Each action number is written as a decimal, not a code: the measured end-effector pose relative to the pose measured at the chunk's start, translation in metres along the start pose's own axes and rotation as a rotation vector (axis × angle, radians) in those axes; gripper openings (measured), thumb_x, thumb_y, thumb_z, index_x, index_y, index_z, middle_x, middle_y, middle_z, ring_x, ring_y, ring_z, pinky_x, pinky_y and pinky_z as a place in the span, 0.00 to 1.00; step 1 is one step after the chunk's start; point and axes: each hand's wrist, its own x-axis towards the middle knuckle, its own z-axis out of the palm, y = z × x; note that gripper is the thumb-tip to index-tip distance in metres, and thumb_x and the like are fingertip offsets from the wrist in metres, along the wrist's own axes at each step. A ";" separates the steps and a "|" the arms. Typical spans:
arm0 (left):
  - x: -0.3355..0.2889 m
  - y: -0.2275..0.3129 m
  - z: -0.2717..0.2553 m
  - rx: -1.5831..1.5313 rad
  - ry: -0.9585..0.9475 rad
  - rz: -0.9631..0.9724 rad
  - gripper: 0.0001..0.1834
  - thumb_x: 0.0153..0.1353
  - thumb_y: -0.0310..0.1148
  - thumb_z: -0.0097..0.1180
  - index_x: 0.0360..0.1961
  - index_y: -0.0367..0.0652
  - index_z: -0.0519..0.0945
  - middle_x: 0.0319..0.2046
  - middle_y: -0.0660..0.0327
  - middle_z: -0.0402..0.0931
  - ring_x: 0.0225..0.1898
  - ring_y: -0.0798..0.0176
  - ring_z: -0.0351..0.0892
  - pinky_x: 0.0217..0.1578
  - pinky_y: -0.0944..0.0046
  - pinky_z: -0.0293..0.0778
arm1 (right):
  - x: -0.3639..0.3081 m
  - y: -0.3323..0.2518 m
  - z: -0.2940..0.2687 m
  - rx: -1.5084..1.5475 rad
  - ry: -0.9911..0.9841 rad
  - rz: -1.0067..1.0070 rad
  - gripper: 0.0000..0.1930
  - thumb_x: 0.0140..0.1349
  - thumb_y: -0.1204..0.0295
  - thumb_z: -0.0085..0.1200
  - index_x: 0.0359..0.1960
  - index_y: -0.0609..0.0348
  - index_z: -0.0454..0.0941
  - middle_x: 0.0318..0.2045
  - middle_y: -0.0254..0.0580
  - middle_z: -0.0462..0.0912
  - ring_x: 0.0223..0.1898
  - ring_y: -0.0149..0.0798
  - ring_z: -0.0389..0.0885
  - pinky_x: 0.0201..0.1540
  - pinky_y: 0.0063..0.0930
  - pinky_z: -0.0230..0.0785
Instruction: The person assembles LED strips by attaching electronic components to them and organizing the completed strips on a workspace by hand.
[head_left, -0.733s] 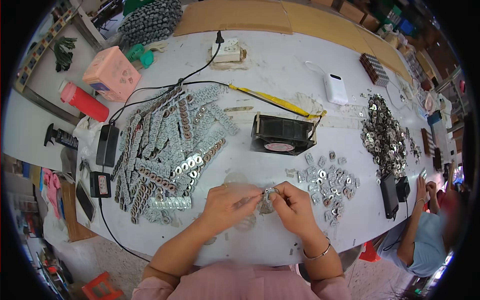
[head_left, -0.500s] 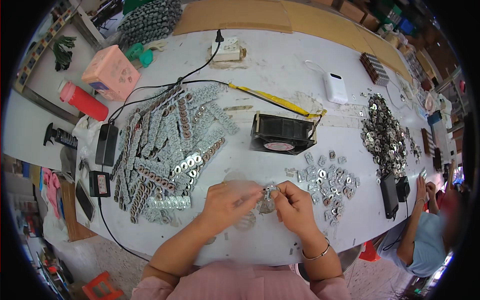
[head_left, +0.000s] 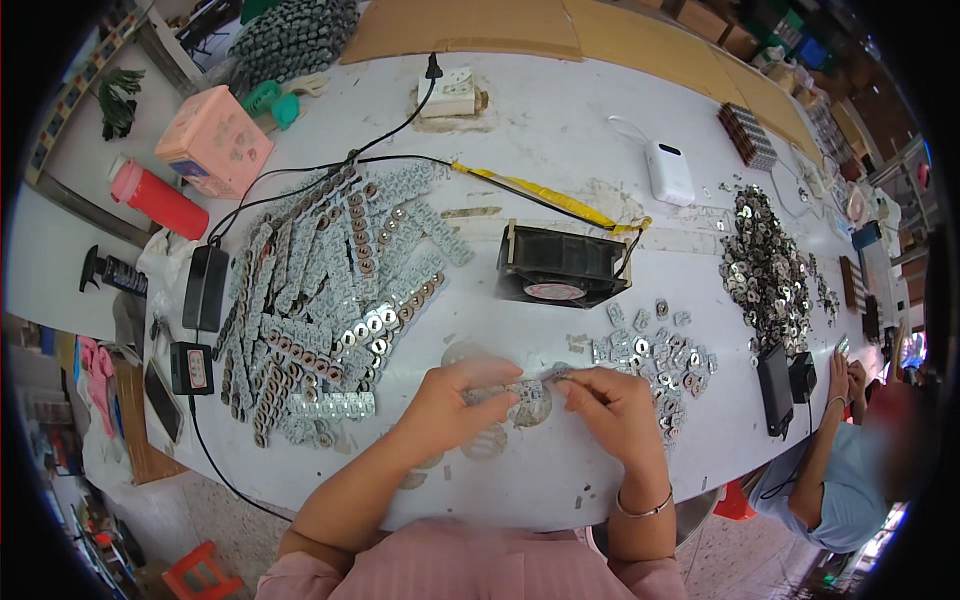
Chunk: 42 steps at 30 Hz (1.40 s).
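Note:
My left hand [head_left: 448,405] is closed around one end of a short row of small silvery metal pieces [head_left: 527,389], which lies low over the table's near middle. My right hand [head_left: 618,408], with a bracelet at the wrist, pinches a small metal piece [head_left: 560,373] at the row's right end. Whether that piece touches the row I cannot make out. Just past my right hand, loose pieces of the same kind [head_left: 642,347] lie scattered. On the left is a big heap of finished-looking strips [head_left: 350,270], grey with round coppery or silvery discs.
A black box fan [head_left: 562,265] stands beyond my hands, its cable wrapped in yellow tape [head_left: 540,192]. Farther right are a dark pile of small metal parts [head_left: 765,265] and a white power bank [head_left: 668,174]. Black adapters [head_left: 206,285] sit at the left edge. Another person [head_left: 850,480] works at the right.
My hands have drawn apart, the right one moving rightward and the left one slightly left. The row of metal pieces between them shows more of its length now.

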 end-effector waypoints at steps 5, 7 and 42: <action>-0.001 0.008 -0.008 -0.138 -0.049 -0.143 0.08 0.59 0.20 0.61 0.41 0.35 0.80 0.35 0.61 0.81 0.33 0.71 0.81 0.33 0.71 0.79 | -0.001 -0.002 -0.002 0.270 -0.198 0.043 0.07 0.59 0.73 0.64 0.34 0.65 0.86 0.21 0.35 0.84 0.21 0.22 0.76 0.24 0.18 0.66; -0.002 0.013 -0.012 -0.192 -0.158 -0.195 0.09 0.59 0.19 0.61 0.41 0.35 0.80 0.32 0.61 0.81 0.30 0.71 0.81 0.32 0.71 0.78 | 0.001 -0.005 -0.008 0.267 -0.357 0.263 0.06 0.59 0.73 0.64 0.32 0.63 0.87 0.20 0.36 0.84 0.18 0.21 0.74 0.19 0.17 0.64; -0.001 0.010 0.006 0.248 0.135 0.350 0.12 0.55 0.18 0.61 0.41 0.37 0.83 0.38 0.54 0.82 0.38 0.62 0.82 0.39 0.66 0.77 | -0.002 -0.006 0.020 0.269 -0.085 0.134 0.06 0.64 0.73 0.55 0.31 0.62 0.78 0.15 0.24 0.69 0.18 0.16 0.60 0.21 0.16 0.54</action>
